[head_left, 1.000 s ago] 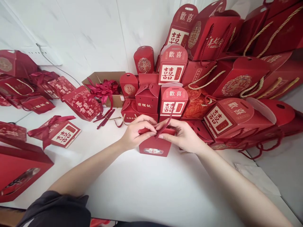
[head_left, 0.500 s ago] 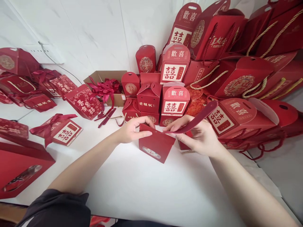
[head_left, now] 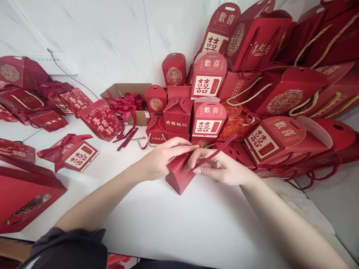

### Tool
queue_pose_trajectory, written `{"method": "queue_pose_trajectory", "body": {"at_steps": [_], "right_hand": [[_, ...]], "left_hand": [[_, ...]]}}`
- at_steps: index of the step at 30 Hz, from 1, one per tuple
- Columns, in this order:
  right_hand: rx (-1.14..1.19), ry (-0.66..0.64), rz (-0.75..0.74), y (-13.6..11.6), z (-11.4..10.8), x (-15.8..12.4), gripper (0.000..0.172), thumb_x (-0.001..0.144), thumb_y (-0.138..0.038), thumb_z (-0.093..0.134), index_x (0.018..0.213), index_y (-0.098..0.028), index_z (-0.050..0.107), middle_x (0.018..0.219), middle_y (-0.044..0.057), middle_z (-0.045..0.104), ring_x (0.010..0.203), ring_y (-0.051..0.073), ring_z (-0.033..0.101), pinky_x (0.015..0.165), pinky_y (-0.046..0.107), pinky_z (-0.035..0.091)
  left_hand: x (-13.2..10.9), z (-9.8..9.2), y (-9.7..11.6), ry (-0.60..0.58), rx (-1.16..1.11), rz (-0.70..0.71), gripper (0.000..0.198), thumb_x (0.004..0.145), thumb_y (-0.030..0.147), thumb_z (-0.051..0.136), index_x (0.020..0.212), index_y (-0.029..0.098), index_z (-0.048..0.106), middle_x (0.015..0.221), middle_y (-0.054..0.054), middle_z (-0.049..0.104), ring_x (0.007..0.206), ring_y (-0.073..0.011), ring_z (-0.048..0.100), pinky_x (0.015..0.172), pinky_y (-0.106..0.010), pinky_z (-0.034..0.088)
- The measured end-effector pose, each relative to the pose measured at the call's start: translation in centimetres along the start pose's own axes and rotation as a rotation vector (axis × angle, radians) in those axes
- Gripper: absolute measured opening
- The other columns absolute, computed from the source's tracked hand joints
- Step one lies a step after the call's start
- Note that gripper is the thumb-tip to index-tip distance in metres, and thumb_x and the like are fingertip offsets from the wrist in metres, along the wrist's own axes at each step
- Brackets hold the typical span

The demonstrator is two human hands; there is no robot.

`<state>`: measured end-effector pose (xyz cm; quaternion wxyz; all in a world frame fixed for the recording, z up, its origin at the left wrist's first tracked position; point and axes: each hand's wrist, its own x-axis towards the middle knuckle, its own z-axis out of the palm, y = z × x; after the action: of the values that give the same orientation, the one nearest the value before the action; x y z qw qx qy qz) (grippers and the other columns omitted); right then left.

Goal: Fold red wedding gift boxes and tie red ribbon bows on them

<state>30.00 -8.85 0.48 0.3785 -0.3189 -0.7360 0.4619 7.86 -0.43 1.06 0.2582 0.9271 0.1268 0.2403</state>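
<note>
A small red gift box (head_left: pixel 179 175) is tilted on the white table, its end toward me. My left hand (head_left: pixel 165 157) grips it from the upper left, fingers lying along its top edge. At the box's right side my right hand (head_left: pixel 215 166) pinches a dark red ribbon strap (head_left: pixel 217 152). The strap's free end sticks up to the right, and its lower end meets the box's side at my fingertips. Whether that end passes through a hole there is hidden by the fingers.
Red gift boxes, such as one with a white panel (head_left: pixel 206 123), are stacked behind and to the right. A cardboard box (head_left: pixel 112 93) holds ribbons (head_left: pixel 127 105). Loose straps (head_left: pixel 127 139) lie before it. At left are a bow-tied box (head_left: pixel 80 157) and a large red bag (head_left: pixel 28 186).
The gift box has been turned, so its windowed face no longer shows. My left hand has shifted right over its top, and my right hand has brought the strap against its side.
</note>
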Motion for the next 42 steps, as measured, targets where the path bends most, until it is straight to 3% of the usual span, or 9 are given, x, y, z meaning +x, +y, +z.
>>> {"method": "queue_pose_trajectory", "body": {"at_steps": [2,5,11,16,20,30,37,40,42], "right_hand": [[-0.059,0.037,0.003,0.1,0.1,0.1,0.01,0.095,-0.027,0.058,0.097,-0.019,0.062,0.097,0.006,0.067,0.094,0.016,0.063,0.085,0.03,0.053],[-0.16,0.125,0.006,-0.1,0.0,0.0,0.009,0.095,-0.025,0.056,0.099,-0.02,0.062,0.099,0.005,0.067,0.098,0.018,0.064,0.086,0.031,0.053],[-0.244,0.168,0.04,-0.3,-0.1,0.1,0.007,0.093,-0.025,0.057,0.092,-0.02,0.062,0.094,0.002,0.069,0.079,0.014,0.066,0.069,0.025,0.053],[-0.317,0.127,-0.006,0.1,-0.5,-0.1,0.015,0.085,-0.012,0.06,0.097,-0.02,0.063,0.101,0.004,0.07,0.084,0.016,0.067,0.062,0.022,0.049],[-0.315,0.168,0.004,0.3,-0.5,-0.3,0.01,0.09,-0.019,0.059,0.098,-0.02,0.064,0.105,0.006,0.069,0.09,0.018,0.066,0.067,0.024,0.05],[-0.528,0.27,-0.055,0.2,0.5,-0.1,0.013,0.091,-0.013,0.054,0.097,-0.021,0.062,0.093,0.002,0.068,0.076,0.014,0.06,0.068,0.025,0.046],[-0.657,0.349,-0.144,0.1,0.8,0.0,0.014,0.089,-0.011,0.056,0.098,-0.021,0.061,0.093,0.004,0.065,0.086,0.018,0.058,0.078,0.03,0.045],[-0.73,0.459,-0.193,0.2,0.9,0.1,0.01,0.085,-0.015,0.065,0.093,-0.021,0.061,0.098,0.006,0.063,0.096,0.022,0.057,0.089,0.037,0.042],[-0.669,0.464,-0.159,0.3,1.1,0.1,0.01,0.085,-0.017,0.066,0.091,-0.021,0.059,0.096,0.004,0.064,0.091,0.02,0.059,0.088,0.036,0.042]], "left_hand": [[-0.1,-0.4,0.1,-0.103,-0.077,-0.018,0.059,0.09,0.013,0.051,0.146,0.031,0.043,0.149,-0.005,0.046,0.135,-0.0287,0.046,0.113,-0.043,0.042],[-0.1,-1.7,-0.5,-0.197,-0.144,-0.042,0.063,0.09,0.008,0.042,0.149,0.032,0.039,0.153,-0.001,0.041,0.14,-0.0265,0.041,0.117,-0.041,0.037],[-0.2,-3.1,-0.8,-0.376,-0.327,0.007,0.062,0.089,0.019,0.05,0.15,0.027,0.038,0.153,-0.004,0.04,0.141,-0.0279,0.039,0.117,-0.039,0.033],[-0.1,-2.4,0.9,-0.26,-0.207,-0.18,0.049,0.088,0.028,0.061,0.137,0.024,0.056,0.135,-0.006,0.061,0.124,-0.0267,0.058,0.104,-0.034,0.048],[-0.2,-1.8,1.1,-0.091,-0.26,-0.304,0.035,0.09,0.025,0.058,0.123,0.02,0.068,0.116,-0.005,0.072,0.101,-0.0212,0.069,0.083,-0.024,0.057],[-0.4,-0.5,2.5,0.033,-0.035,-0.311,0.028,0.089,0.026,0.056,0.108,0.018,0.075,0.098,-0.003,0.076,0.084,-0.016,0.069,0.06,-0.017,0.05],[-0.4,-0.5,2.5,0.041,0.032,-0.264,0.028,0.089,0.026,0.056,0.108,0.019,0.074,0.091,-0.003,0.075,0.08,-0.015,0.068,0.06,-0.018,0.048],[-0.3,-0.7,2.5,0.009,0.011,-0.264,0.029,0.09,0.026,0.056,0.112,0.02,0.073,0.092,-0.003,0.076,0.083,-0.0156,0.068,0.068,-0.02,0.051],[-0.2,-0.8,2.5,-0.012,-0.032,-0.269,0.027,0.089,0.026,0.057,0.11,0.02,0.073,0.095,-0.003,0.076,0.085,-0.0162,0.069,0.075,-0.022,0.052]]}}
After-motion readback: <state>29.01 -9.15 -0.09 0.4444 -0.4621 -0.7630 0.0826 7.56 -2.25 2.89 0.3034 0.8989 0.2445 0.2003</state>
